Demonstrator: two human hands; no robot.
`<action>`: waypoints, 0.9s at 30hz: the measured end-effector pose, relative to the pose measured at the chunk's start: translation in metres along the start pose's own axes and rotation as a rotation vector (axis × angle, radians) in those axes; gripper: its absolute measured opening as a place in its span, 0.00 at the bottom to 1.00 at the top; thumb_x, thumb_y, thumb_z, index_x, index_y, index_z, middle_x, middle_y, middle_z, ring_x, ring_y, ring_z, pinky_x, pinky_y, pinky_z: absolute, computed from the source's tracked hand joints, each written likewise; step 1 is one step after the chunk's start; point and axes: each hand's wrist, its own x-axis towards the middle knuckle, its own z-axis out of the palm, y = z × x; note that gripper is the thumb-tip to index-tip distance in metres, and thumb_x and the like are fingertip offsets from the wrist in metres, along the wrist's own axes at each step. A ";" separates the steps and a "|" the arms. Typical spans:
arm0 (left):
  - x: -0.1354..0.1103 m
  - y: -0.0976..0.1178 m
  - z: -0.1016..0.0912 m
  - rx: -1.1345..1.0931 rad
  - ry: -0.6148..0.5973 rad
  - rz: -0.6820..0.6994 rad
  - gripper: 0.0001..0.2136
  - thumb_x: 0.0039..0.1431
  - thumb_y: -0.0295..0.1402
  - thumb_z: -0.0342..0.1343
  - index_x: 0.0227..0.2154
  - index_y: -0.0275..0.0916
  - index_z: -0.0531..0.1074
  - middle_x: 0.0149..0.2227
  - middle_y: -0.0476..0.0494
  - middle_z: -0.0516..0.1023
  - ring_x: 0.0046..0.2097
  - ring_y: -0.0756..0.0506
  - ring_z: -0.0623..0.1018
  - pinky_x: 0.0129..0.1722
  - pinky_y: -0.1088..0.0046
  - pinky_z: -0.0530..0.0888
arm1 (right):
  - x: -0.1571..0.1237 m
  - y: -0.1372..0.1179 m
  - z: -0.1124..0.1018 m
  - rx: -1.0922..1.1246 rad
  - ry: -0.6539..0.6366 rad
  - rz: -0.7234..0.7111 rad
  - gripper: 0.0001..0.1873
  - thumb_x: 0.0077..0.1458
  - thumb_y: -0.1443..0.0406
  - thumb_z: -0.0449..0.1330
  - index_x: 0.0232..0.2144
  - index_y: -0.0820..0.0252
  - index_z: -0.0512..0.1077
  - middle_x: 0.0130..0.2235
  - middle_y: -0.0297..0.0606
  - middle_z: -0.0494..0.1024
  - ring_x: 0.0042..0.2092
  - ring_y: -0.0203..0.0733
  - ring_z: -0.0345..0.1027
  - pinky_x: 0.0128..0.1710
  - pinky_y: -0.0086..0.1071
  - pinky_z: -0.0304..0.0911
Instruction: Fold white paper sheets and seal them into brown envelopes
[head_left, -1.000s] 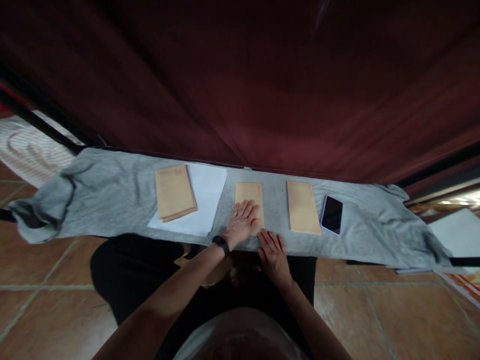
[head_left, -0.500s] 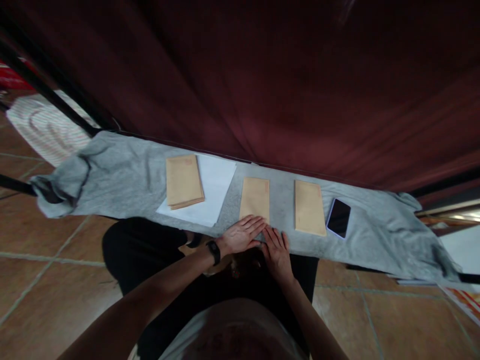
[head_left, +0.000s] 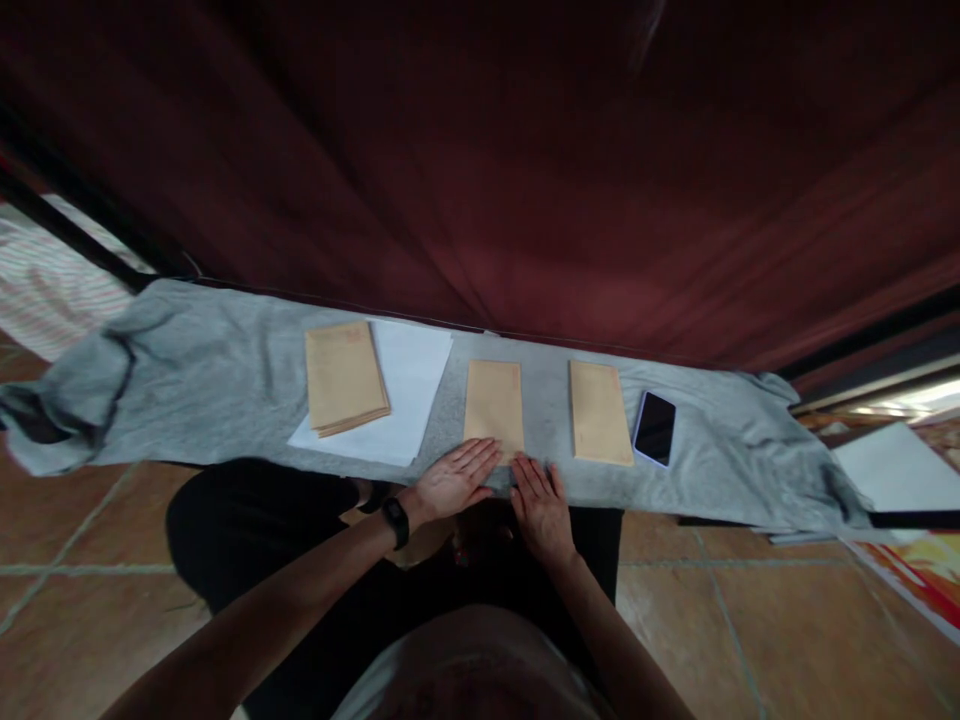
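Note:
A brown paper envelope (head_left: pixel 493 400) lies flat in front of me on a narrow surface covered with grey cloth (head_left: pixel 225 380). My left hand (head_left: pixel 455 478) rests flat over the envelope's near left corner, fingers stretched out. Beside it, my right hand (head_left: pixel 541 510) lies with extended fingers at the near right corner, fingertips by the envelope's edge. Neither hand grips anything. To the left, a stack of brown envelopes (head_left: pixel 345 378) sits on white paper sheets (head_left: pixel 412 375). On the right lies another pile of brown envelopes (head_left: pixel 600 412).
A phone (head_left: pixel 655 428) with a dark screen lies right of the right-hand envelopes. A dark red curtain (head_left: pixel 480 180) hangs behind the surface. Striped fabric (head_left: pixel 52 270) is at the far left, and white board or paper (head_left: pixel 896 470) is low on the right.
The camera view has shifted, so the things on the cloth appear further left. My right hand has drawn slightly apart from the left; both stay at the envelope's near edge.

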 end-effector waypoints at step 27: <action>-0.034 0.005 -0.003 0.105 0.042 -0.153 0.28 0.67 0.43 0.52 0.66 0.41 0.59 0.70 0.33 0.54 0.69 0.36 0.59 0.67 0.56 0.61 | 0.013 -0.011 0.002 0.029 -0.024 -0.024 0.25 0.69 0.62 0.48 0.66 0.60 0.60 0.64 0.42 0.67 0.66 0.45 0.60 0.69 0.46 0.49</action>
